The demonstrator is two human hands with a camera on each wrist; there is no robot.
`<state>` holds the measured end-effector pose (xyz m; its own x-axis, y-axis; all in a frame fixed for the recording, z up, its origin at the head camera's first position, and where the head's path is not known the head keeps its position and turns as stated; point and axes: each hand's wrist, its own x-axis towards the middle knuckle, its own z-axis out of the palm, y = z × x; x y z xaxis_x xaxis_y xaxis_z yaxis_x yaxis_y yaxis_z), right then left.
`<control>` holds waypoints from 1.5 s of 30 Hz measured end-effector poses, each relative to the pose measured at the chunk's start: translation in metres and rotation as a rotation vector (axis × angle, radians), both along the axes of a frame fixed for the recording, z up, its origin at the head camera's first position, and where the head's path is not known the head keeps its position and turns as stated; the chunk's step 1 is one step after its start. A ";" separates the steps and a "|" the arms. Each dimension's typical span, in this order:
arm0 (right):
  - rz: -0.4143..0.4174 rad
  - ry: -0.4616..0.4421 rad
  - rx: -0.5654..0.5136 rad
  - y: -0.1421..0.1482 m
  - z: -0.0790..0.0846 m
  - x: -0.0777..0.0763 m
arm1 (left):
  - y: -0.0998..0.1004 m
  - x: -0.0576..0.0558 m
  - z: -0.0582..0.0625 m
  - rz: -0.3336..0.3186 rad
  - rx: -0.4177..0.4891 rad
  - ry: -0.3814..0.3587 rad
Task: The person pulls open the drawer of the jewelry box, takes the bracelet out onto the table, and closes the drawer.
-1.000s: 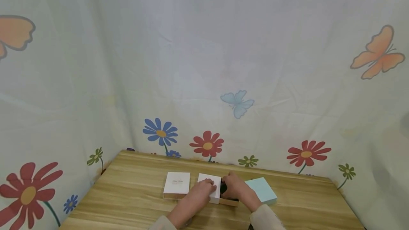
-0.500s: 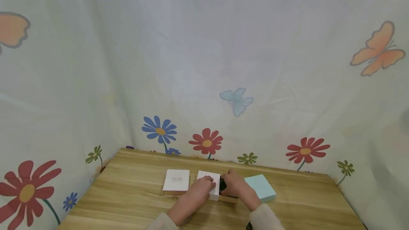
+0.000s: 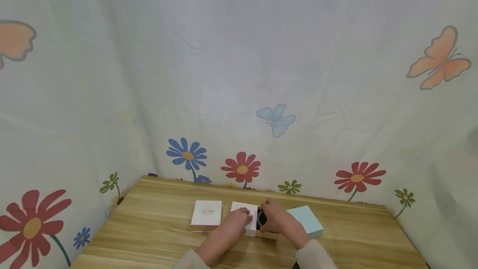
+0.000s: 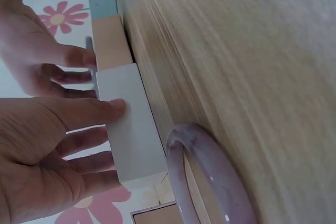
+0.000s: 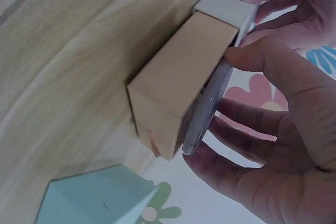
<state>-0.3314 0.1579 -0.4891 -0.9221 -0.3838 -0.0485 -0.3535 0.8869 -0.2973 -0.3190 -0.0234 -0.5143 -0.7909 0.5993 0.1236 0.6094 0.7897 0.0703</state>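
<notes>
My left hand grips the white sleeve of a slide-out box, its thumb on the near side and fingers on the far side. A tan drawer sticks out of the sleeve to the right. Over that drawer, my right hand pinches a flat round disc by its edges, thumb near and fingertips far. The disc has a grey rim and a dark face; it is tilted at the drawer's open top. What lies inside the drawer is mostly hidden by the right hand.
A second white box with small printing on its lid lies to the left. Close on the right is a pale turquoise box. All rest on the wooden table, before a flowered curtain. A purple bangle circles my left wrist.
The disc's dark face and grey rim have come into clearer view as the right hand tilts it over the drawer. The left hand and the boxes stay in place.
</notes>
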 end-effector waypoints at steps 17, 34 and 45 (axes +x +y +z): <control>0.130 0.165 0.034 -0.004 0.015 0.028 | -0.003 -0.001 -0.001 -0.039 -0.021 0.059; 0.204 0.103 -0.002 -0.005 0.013 0.049 | -0.005 -0.002 -0.001 -0.052 0.022 0.035; 0.283 0.039 -0.041 -0.010 0.000 0.065 | -0.007 0.002 -0.001 -0.055 0.026 0.084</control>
<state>-0.2662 0.1481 -0.4887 -0.7788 -0.6272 0.0059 -0.5975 0.7389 -0.3116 -0.3173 -0.0300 -0.5153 -0.7432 0.6372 0.2042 0.6563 0.7536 0.0372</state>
